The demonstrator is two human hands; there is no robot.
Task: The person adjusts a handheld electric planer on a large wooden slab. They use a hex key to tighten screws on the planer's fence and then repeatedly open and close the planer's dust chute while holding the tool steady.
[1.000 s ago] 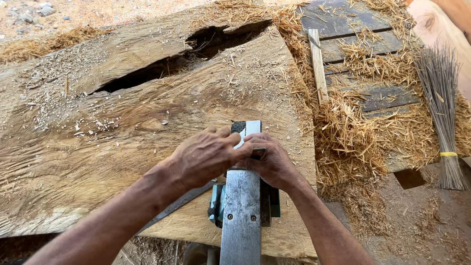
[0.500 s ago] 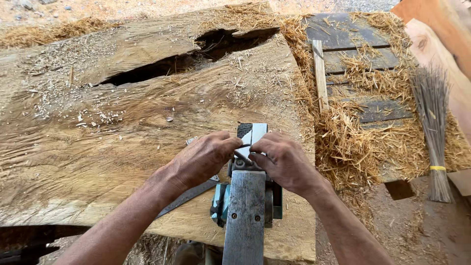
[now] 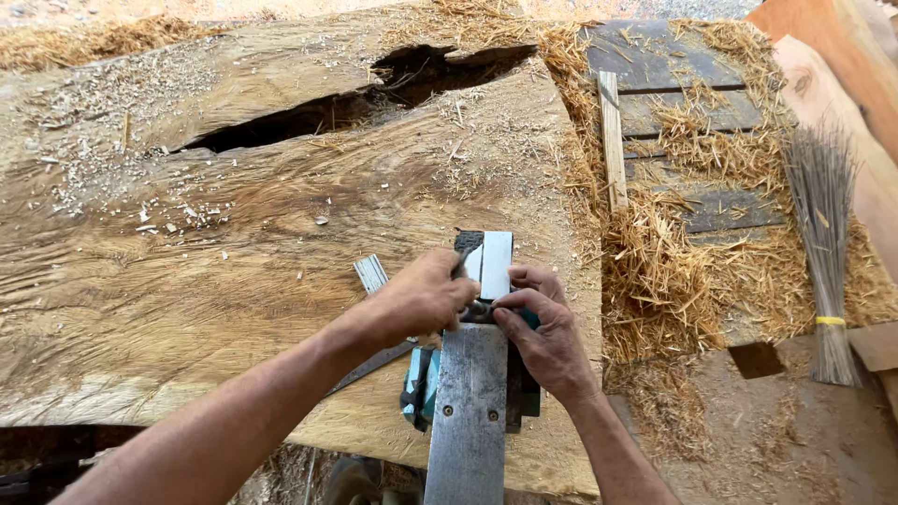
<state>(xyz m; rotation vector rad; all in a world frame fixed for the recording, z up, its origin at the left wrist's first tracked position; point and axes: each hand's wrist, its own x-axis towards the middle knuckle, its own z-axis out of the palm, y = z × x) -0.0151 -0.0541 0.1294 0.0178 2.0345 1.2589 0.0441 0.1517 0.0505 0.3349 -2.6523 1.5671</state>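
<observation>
The electric planer [image 3: 472, 393] lies upside down at the lower centre of the frame, its long grey metal sole facing up and its teal and black body showing on either side, resting on the near edge of a big rough wooden slab [image 3: 234, 252]. Both hands meet at the gap in the sole, where the cutter sits. The left hand [image 3: 426, 297] comes in from the lower left, fingers curled and pinched around a small dark tool whose kind cannot be told. The right hand [image 3: 543, 332] comes from the lower right, its fingers bent and pressing down on the planer just beside the left hand, nearly touching it. Just left of the hands a narrow ribbed metal strip [image 3: 371, 273] lies on the slab. The slab fills the left and centre of the frame, scattered with pale chips, with a long dark split [image 3: 355, 103] running across its upper part. To the right, wood shavings [image 3: 673, 271] lie heaped over dark planks [image 3: 655, 56], with a thin pale batten [image 3: 612, 140] on them. At the right edge lies a twig broom [image 3: 823, 243] bound with a yellow band.
</observation>
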